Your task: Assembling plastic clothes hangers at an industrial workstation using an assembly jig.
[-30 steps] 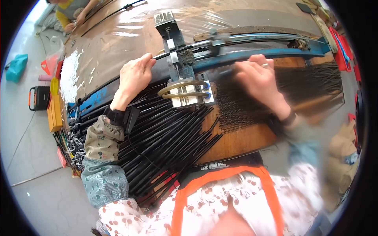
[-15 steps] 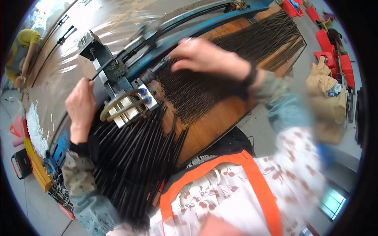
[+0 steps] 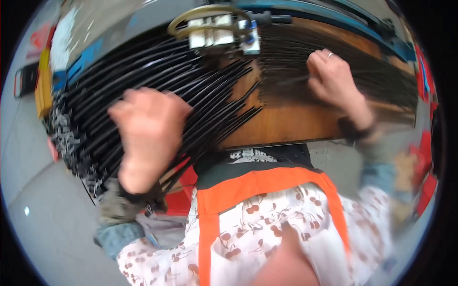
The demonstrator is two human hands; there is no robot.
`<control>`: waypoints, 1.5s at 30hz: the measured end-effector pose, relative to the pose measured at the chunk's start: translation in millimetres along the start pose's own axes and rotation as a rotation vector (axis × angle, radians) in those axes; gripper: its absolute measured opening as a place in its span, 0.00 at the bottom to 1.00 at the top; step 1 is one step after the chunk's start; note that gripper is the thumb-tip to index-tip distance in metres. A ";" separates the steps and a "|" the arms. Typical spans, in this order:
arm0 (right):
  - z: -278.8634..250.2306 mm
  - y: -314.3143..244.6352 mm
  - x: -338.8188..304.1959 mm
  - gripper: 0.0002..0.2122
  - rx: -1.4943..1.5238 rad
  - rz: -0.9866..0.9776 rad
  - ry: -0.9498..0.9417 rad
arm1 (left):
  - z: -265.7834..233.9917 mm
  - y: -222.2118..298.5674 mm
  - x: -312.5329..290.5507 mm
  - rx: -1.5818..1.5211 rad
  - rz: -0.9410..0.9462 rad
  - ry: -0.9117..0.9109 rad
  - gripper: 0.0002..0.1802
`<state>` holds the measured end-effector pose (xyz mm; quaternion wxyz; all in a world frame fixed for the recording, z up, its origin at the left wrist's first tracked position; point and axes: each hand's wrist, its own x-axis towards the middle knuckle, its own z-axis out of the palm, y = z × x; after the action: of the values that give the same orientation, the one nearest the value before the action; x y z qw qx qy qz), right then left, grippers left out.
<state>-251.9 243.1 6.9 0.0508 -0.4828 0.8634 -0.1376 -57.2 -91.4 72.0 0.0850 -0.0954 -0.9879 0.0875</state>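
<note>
My left hand (image 3: pixel 150 119) hovers at the left over a thick spread of long black rods (image 3: pixel 195 86); it is smeared by motion, its fingers bent, and what they hold cannot be made out. Over at the right, my right hand (image 3: pixel 333 76) has its fingers curled closed above a layer of thin dark coiled springs (image 3: pixel 296 59). Whatever sits inside that grip is hidden. Between and beyond both hands stands a metal clamp block (image 3: pixel 210 35) with a looped yellowish hose (image 3: pixel 191 21). A dark cylindrical piece (image 3: pixel 279 19) juts from its right side.
Rods and springs lie on a wooden board (image 3: pixel 281 124) whose near edge runs in front of my body. A blue rail (image 3: pixel 343 26) crosses behind. A yellow bar (image 3: pixel 44 93) and a black case (image 3: pixel 26 80) are at far left; red bins (image 3: pixel 424 81) are at far right.
My view has swung down and left. My left hand has left the thin rod at the clamp device and come back over the black rods. My right hand has drawn away from the device, fingers now curled.
</note>
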 end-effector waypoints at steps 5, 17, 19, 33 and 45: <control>44.6 -62.7 35.3 0.05 0.275 -0.186 -0.123 | 58.4 93.7 -82.0 -0.328 -0.416 0.041 0.16; 37.2 -56.6 42.9 0.09 0.269 -0.113 -0.054 | 65.0 109.6 -92.2 -0.330 -0.407 0.117 0.14; 39.6 -56.0 42.8 0.09 0.385 -0.116 -0.104 | 65.3 113.8 -92.0 -0.356 -0.405 0.156 0.13; 36.7 -63.4 27.7 0.15 0.699 -0.178 -0.229 | 33.3 102.7 -61.4 -0.497 -0.274 0.137 0.22; 10.0 -19.0 -1.6 0.29 0.285 -0.375 0.657 | -21.8 50.3 82.0 -0.273 0.286 0.114 0.13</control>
<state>-233.2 233.2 2.8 -0.1875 -0.5504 0.7028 -0.4097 -123.8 -22.7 96.1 0.1139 -0.2500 -0.9606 -0.0413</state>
